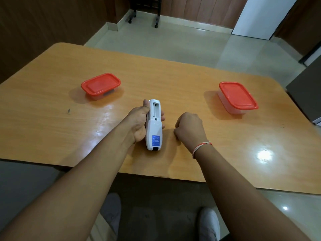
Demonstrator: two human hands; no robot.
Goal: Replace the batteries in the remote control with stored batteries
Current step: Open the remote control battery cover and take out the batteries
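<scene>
My left hand (139, 121) grips a white remote control (154, 129) face down over the wooden table (199, 80). Its battery compartment at the far end is uncovered and looks empty. A blue label sits on its near end. My right hand (189, 127) rests on the table just right of the remote, fingers curled into a fist; whether it encloses anything is hidden. Two clear plastic containers with red lids stand closed: one (100, 84) at the far left, one (238, 96) at the far right. No batteries or battery cover are visible.
The table's near edge runs just below my forearms. Beyond the table lie a tiled floor, the wheeled legs of a stand (156, 18) and a white panel (260, 16). My shoes (208, 225) show below.
</scene>
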